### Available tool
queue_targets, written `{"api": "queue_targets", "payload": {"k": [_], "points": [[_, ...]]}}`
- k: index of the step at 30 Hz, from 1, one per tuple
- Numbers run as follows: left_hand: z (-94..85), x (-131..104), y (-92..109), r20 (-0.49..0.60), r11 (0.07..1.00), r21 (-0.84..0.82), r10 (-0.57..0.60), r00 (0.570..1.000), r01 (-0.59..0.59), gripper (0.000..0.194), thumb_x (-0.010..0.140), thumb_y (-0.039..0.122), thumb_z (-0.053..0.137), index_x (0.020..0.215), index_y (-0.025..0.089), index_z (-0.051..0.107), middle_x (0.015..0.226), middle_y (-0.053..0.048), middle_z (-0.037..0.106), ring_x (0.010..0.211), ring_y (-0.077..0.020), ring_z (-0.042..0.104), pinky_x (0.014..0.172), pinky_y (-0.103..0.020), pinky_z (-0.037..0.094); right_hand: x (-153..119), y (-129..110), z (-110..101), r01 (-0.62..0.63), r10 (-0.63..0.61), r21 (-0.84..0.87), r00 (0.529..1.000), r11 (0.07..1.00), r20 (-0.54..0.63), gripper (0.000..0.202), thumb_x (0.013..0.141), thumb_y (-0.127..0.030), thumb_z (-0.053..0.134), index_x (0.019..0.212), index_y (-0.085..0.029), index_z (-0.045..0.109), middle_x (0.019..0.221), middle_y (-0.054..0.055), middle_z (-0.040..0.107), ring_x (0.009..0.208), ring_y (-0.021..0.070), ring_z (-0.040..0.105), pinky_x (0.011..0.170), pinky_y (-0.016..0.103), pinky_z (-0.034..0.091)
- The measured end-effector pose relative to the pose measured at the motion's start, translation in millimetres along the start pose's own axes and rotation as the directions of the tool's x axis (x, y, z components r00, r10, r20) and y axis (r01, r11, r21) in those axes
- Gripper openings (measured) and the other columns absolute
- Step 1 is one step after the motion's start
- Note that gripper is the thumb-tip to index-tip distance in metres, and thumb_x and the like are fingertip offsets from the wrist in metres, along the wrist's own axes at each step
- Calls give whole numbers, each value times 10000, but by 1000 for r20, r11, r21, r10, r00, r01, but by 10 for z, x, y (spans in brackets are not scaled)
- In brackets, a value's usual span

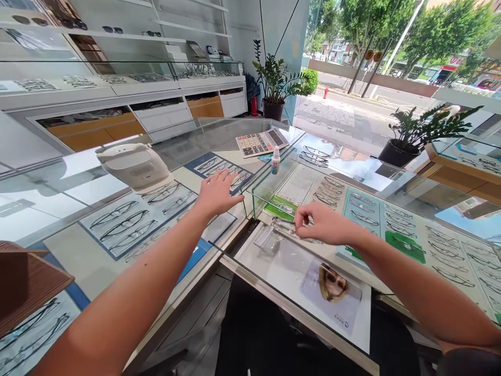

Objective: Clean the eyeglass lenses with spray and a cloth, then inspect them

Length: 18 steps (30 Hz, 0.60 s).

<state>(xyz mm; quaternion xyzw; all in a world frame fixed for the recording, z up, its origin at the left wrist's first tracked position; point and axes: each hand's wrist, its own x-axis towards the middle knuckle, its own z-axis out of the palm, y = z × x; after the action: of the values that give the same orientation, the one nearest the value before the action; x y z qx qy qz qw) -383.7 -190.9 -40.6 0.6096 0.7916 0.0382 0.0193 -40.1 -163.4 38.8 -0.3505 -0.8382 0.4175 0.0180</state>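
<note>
My left hand (219,194) rests palm down with fingers spread on the glass counter top (250,180), above a blue-edged tray of eyeglasses (207,164). My right hand (326,223) is closed, thumb and forefinger curled into a ring. Clear-looking eyeglasses (282,226) show at its fingers, partly hidden by the hand and blurred. Below it, a pulled-out drawer (250,250) contains a small clear packet (269,240) and a printed sheet (332,292) picturing a face in sunglasses. A small white bottle (275,161) stands upright beyond both hands.
A calculator (260,143) and a cream-coloured device (135,167) lie on the counter. Rows of eyeglasses (362,209) fill the right-hand case. A brown ridged object (31,284) is at lower left. Potted plants (405,149) stand by the window; shelves with sunglasses (112,30) line the back.
</note>
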Motion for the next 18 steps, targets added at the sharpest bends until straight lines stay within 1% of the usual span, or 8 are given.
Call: {"api": "queue_targets", "payload": {"k": [2, 4, 6, 8, 11, 12, 15, 18], "points": [[5, 11, -3, 4, 1000, -5, -7, 1000, 7, 887, 986, 647, 526, 1758, 261, 323, 1858, -104, 221, 1723, -348, 203, 1353, -565, 230, -209, 56, 320, -32, 24, 78, 994, 996, 102, 58, 738, -215, 721, 750, -235, 668, 849, -2, 704, 813, 194, 619, 727, 319, 447], [10, 23, -12, 17, 1000, -7, -11, 1000, 11, 901, 987, 658, 525, 1765, 263, 301, 1862, -97, 209, 1726, -349, 191, 1357, -562, 225, -282, 215, 595, -75, 60, 114, 989, 991, 133, 55, 732, -198, 719, 744, -229, 676, 916, 9, 724, 890, 205, 631, 752, 312, 453], [14, 33, -23, 29, 1000, -9, -8, 1000, 8, 918, 985, 675, 523, 1770, 266, 284, 1866, -93, 192, 1729, -353, 178, 1358, -565, 221, -222, 455, 786, -121, 107, 132, 989, 984, 106, 39, 754, -218, 730, 773, -227, 696, 965, 18, 731, 923, 210, 631, 764, 311, 453], [15, 35, -31, 28, 1000, -14, -3, 1000, 3, 924, 984, 684, 518, 1772, 266, 279, 1868, -92, 180, 1729, -361, 173, 1357, -577, 221, -58, 726, 881, -158, 151, 141, 987, 977, 56, 60, 780, -269, 748, 805, -226, 715, 972, 20, 725, 909, 206, 620, 765, 308, 446], [4, 22, -24, 20, 1000, -18, -8, 1000, 9, 908, 987, 661, 518, 1769, 261, 288, 1867, -90, 184, 1728, -371, 179, 1358, -584, 224, 295, 1075, 881, -159, 170, 129, 982, 979, -85, 129, 860, -358, 717, 872, -232, 735, 1005, 12, 724, 909, 195, 624, 771, 297, 445], [-2, 16, -18, 22, 1000, -16, -12, 1000, 12, 904, 987, 655, 519, 1768, 261, 291, 1867, -87, 185, 1728, -370, 178, 1358, -583, 227, 422, 1161, 857, -136, 150, 108, 980, 985, -134, 148, 897, -371, 686, 896, -232, 737, 994, 11, 726, 905, 192, 627, 777, 295, 450], [-18, -3, -2, 26, 1000, -9, -23, 999, 23, 897, 986, 648, 523, 1764, 263, 298, 1867, -83, 188, 1731, -354, 176, 1359, -575, 231, 801, 1340, 744, -85, 90, 29, 960, 996, -265, 169, 964, -351, 627, 930, -218, 727, 1075, 32, 742, 1014, 198, 640, 877, 293, 471], [-26, -17, 4, 22, 1000, -3, -26, 999, 26, 896, 984, 644, 538, 1760, 260, 308, 1864, -90, 198, 1729, -354, 184, 1359, -576, 227, 1174, 1470, 586, -144, 122, -34, 923, 989, -365, 187, 1006, -324, 580, 997, -205, 725, 1205, 71, 739, 1134, 220, 624, 980, 316, 459]]}}
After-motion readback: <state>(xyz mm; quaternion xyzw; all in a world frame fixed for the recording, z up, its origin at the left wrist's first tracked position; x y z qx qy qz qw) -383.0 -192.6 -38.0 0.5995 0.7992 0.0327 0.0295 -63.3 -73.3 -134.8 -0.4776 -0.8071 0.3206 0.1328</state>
